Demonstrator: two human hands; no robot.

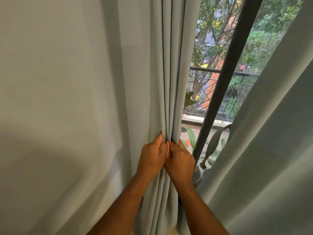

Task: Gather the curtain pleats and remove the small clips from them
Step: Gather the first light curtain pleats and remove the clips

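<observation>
A pale grey-green curtain (94, 82) hangs on the left, its right edge bunched into narrow vertical pleats (169, 73). My left hand (153, 156) grips the pleats from the left side, thumb up against the fabric. My right hand (181, 160) grips the same bundle from the right, fingers wrapped behind the curtain edge. The two hands touch each other at the knuckles. No clip shows anywhere on the pleats.
A second curtain panel (271, 141) hangs on the right. Between them stands a dark window frame post (225, 82), with a balcony railing (211, 70), potted plants and trees beyond the glass.
</observation>
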